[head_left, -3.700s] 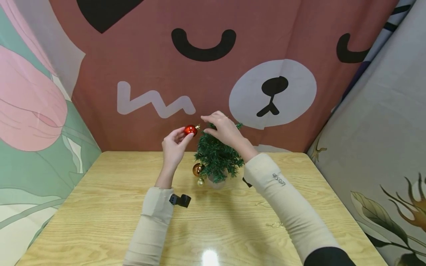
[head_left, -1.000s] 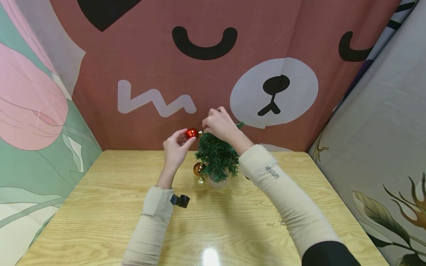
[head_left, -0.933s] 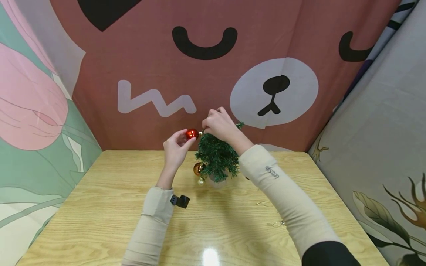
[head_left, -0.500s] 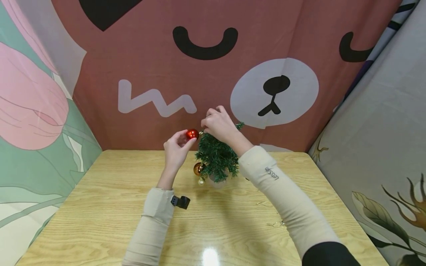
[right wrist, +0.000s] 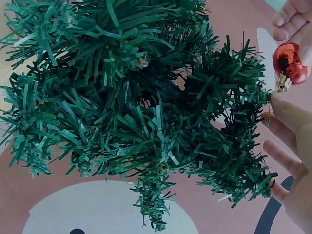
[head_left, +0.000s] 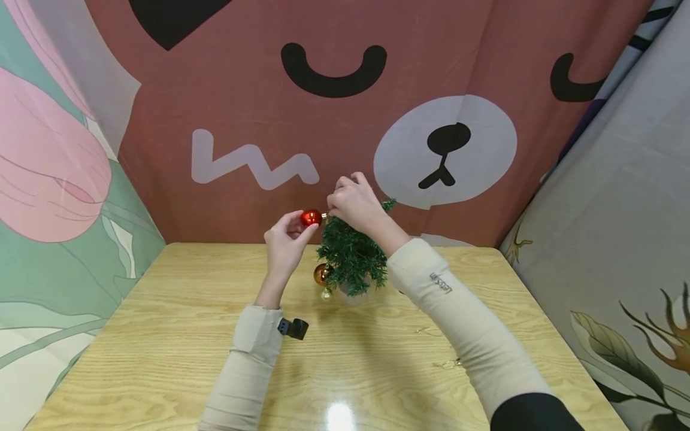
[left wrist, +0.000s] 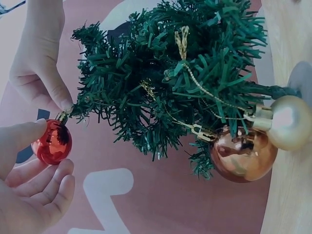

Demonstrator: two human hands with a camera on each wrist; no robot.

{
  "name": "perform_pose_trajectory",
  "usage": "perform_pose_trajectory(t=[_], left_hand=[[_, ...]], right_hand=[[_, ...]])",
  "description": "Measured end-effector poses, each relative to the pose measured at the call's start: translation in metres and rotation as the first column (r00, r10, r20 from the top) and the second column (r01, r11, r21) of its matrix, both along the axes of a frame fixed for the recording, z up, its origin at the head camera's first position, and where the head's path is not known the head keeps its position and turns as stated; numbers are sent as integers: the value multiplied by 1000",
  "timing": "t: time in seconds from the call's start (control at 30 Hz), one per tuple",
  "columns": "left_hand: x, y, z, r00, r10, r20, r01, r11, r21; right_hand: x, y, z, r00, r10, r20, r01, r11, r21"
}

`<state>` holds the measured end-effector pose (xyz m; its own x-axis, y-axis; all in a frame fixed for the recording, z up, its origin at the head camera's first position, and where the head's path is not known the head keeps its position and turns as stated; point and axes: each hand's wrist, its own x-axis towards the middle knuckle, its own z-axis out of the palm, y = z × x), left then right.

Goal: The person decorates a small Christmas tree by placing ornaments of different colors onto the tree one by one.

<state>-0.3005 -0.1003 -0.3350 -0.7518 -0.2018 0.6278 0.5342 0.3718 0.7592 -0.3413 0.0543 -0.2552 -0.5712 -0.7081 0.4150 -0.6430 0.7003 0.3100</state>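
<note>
The left hand [head_left: 284, 244] grips the red ball [head_left: 311, 217] between thumb and fingers, its gold cap [right wrist: 282, 82] facing the right hand [head_left: 353, 205]. The right hand has thumb and fingertip closed on the thin string [right wrist: 269, 114] just beside that cap, its other fingers spread near the branch tips. The ball looks light, hard and glossy, so probably slippery and perhaps easily cracked; a gentle hold round its sides suits it, with the limp string pinched close to the cap.

The tree [head_left: 350, 254] stands below the right hand; its branches look springy, and its bristles could snag the string. Below the left hand, a copper ball [left wrist: 243, 155] and a cream ball [left wrist: 291, 123] hang low on the tree. Beyond both hands, the surface [head_left: 210, 335] ends near a printed cloth [head_left: 242, 108]; open room lies to the left hand's left.
</note>
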Motion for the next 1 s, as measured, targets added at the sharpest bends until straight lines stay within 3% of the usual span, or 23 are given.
perform_pose_trajectory(t=[0.17, 0.33, 0.73, 1.0], left_hand=[[-1, -1, 0, 999, 20, -51, -21, 1000, -12], [0, -2, -1, 998, 25, -59, -25, 1000, 3], [0, -3, -5, 1000, 16, -17, -16, 1000, -2], [0, -1, -6, 1000, 13, 26, -13, 1000, -12]], right_hand=[[-1, -1, -1, 999, 12, -42, -12, 1000, -1], [-2, -4, -2, 999, 19, -27, -20, 1000, -5], [0, -7, -4, 992, -48, 114, 48, 999, 1], [1, -8, -4, 983, -96, 154, 100, 995, -18]])
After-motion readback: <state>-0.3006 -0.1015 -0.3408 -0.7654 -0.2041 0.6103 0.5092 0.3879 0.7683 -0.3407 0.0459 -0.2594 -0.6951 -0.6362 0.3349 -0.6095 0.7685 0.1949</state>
